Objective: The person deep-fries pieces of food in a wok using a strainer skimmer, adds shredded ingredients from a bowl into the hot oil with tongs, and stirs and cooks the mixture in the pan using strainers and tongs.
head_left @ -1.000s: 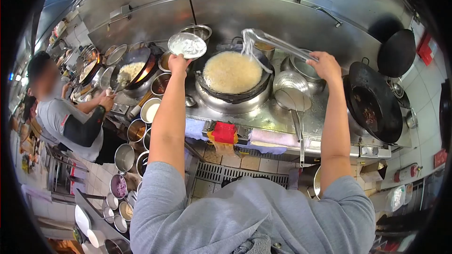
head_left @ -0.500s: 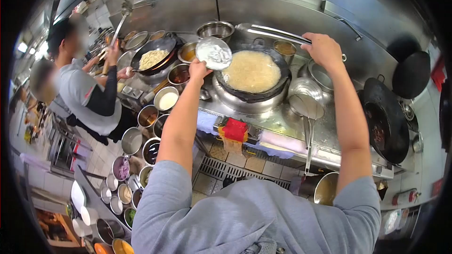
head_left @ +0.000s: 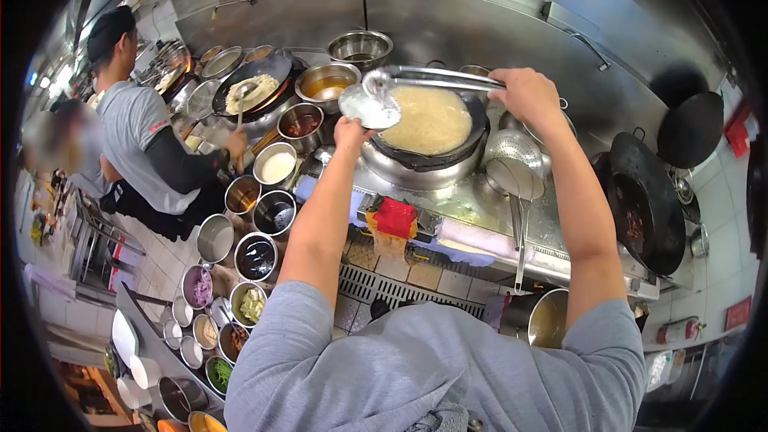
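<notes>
My left hand [head_left: 350, 133] grips the edge of a bowl [head_left: 374, 118] holding something white, left of the wok. Metal tongs [head_left: 440, 78] are in my right hand [head_left: 528, 96], fingers wrapped round the handle end. The tongs reach left over the wok, and their tips are over the bowl. Whether they hold anything there I cannot make out. Below, the black wok [head_left: 478, 132] sits on a round steel burner ring [head_left: 424, 178] and contains pale, bubbly liquid [head_left: 428, 120].
A perforated ladle [head_left: 512, 148] and a strainer [head_left: 516, 178] lie right of the wok. Dark woks [head_left: 664, 208] stand farther right. Several pots, including one with white liquid [head_left: 275, 164], line the left. A co-worker [head_left: 148, 136] stirs another wok [head_left: 276, 68].
The tongs have swung from above the wok to the bowl, which moved to the wok's left edge. The view shifted. The co-worker's ladle rose, then came down into the other wok.
</notes>
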The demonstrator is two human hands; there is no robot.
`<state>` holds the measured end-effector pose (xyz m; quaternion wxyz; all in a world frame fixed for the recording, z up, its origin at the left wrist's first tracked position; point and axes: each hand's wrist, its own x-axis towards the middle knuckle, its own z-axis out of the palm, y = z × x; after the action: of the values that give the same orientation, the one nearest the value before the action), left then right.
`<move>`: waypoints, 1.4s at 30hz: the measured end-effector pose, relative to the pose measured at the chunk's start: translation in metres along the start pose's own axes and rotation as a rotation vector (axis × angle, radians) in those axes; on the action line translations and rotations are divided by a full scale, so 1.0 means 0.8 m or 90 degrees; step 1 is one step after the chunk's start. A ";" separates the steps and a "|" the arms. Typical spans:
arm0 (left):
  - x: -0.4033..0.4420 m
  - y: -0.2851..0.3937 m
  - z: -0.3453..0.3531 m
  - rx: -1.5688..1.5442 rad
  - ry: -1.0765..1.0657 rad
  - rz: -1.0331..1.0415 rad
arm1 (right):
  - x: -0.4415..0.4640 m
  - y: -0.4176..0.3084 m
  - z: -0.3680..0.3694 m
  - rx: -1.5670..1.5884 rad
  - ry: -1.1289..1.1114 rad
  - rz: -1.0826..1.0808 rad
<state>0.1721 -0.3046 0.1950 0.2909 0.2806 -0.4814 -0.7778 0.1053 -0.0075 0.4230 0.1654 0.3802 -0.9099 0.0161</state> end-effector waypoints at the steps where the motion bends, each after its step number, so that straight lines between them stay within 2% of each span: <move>1: 0.006 -0.004 -0.006 -0.017 0.018 0.001 | -0.001 0.003 -0.003 0.035 0.010 0.029; 6: 0.026 -0.001 -0.046 0.004 0.071 0.000 | 0.011 0.014 0.015 0.122 0.032 0.125; 11: 0.026 0.006 -0.083 0.077 0.157 0.018 | 0.041 0.006 0.073 0.151 -0.002 0.158; 18: 0.015 0.017 -0.090 0.050 0.164 0.039 | 0.107 -0.017 0.191 0.182 -0.149 0.172; 20: 0.011 0.025 -0.088 0.060 0.148 0.038 | 0.121 -0.023 0.205 0.188 -0.206 0.216; 24: 0.007 0.030 -0.093 0.029 0.114 0.046 | 0.152 0.004 0.246 0.206 -0.206 0.202; 26: 0.007 0.031 -0.095 0.021 0.106 0.051 | 0.140 0.000 0.215 0.201 -0.188 0.205; 28: 0.009 0.028 -0.099 0.018 0.104 0.052 | 0.112 -0.017 0.151 0.181 -0.088 0.166; 31: 0.024 0.018 -0.102 0.146 0.102 0.096 | 0.076 -0.038 0.086 0.115 -0.003 0.053; 32: 0.039 0.012 -0.102 0.151 0.095 0.091 | 0.066 -0.042 0.068 0.116 -0.007 0.062; 34: 0.067 -0.001 -0.099 0.374 0.111 0.178 | 0.044 -0.045 0.043 -0.006 -0.022 -0.063; 35: 0.078 -0.009 -0.093 0.441 0.117 0.241 | 0.032 -0.050 0.038 -0.039 0.024 -0.092; 36: 0.089 -0.016 -0.085 0.526 0.129 0.367 | 0.030 -0.051 0.043 -0.043 0.017 -0.073; 38: 0.080 -0.014 -0.050 0.436 0.074 0.310 | 0.031 -0.044 0.065 -0.085 -0.033 -0.101; 42: 0.061 -0.021 -0.008 0.435 0.094 0.225 | 0.016 -0.014 0.102 -0.054 -0.064 -0.048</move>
<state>0.1407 -0.3377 0.1695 0.3437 0.3294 -0.7315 -0.4881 0.0808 -0.0371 0.3490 0.1361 0.4073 -0.9018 -0.0481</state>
